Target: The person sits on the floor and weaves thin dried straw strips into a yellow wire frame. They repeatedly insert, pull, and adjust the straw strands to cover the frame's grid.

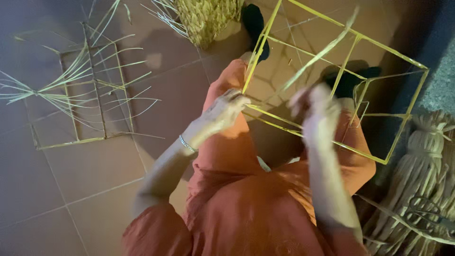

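A box-shaped yellow wire frame (406,116) rests across my knees, which are covered in orange cloth. My left hand (226,108) grips the frame's near corner where two rods meet. My right hand (316,111), blurred by motion, is closed on a long pale straw strip (318,56) that runs up and to the right through the frame. A thin bracelet (187,144) sits on my left wrist.
A second frame (97,95) with loose straw strands woven through it lies on the tiled floor at left. A partly woven straw piece (206,18) sits at the top. A tied bundle of straw (426,161) with scissors (426,208) on it lies at right.
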A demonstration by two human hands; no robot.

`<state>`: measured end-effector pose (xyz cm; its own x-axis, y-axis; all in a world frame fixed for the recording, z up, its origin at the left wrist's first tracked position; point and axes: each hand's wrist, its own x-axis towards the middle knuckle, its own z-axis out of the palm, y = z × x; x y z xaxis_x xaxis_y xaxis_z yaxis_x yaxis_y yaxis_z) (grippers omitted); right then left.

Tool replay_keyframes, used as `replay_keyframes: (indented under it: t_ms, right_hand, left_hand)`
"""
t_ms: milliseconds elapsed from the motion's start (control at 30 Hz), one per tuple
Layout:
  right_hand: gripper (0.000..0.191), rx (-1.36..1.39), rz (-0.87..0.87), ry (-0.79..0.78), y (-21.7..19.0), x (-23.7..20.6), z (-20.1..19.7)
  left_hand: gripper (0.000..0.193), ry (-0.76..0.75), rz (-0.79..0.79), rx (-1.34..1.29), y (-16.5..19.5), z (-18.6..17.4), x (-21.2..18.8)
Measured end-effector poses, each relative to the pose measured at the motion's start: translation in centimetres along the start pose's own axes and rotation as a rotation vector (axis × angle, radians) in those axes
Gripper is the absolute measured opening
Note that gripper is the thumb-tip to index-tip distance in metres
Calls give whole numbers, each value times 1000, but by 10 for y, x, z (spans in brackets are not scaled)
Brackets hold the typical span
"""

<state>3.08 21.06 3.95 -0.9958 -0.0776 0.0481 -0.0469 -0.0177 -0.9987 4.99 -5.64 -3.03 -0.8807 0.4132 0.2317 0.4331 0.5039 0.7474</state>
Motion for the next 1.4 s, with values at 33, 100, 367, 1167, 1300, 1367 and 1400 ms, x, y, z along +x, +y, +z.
replay_keyframes:
  t_ms: [33, 100, 367, 1167, 1300, 1367, 1400]
  right_hand:
    - [45, 5, 89, -120, 6, -20, 7]
    - [26, -248, 2, -236, 23, -51, 30]
    - [36, -965, -286, -269, 64, -64, 57]
    - [8, -518, 74, 271, 26, -221, -115]
    - [9, -330, 152, 720, 45, -306, -204]
    - [11, -333, 358, 995, 53, -351, -254]
    - [12, -341, 514, 1154, 52, -378, -280]
  left_hand:
    - [23, -11, -11, -73, -2, -1, 2]
    - [27, -40, -18, -65, -5, -2, 3]
    - [35, -126, -66, -92, 9, -15, 9]
    - [22, -96, -182, 114, 80, -7, 2]
    - [20, -140, -235, 126, 84, -5, -4]
    - [19, -120, -198, 156, 80, -5, -7]
    - [19, -121, -220, 90, 77, -5, -10]
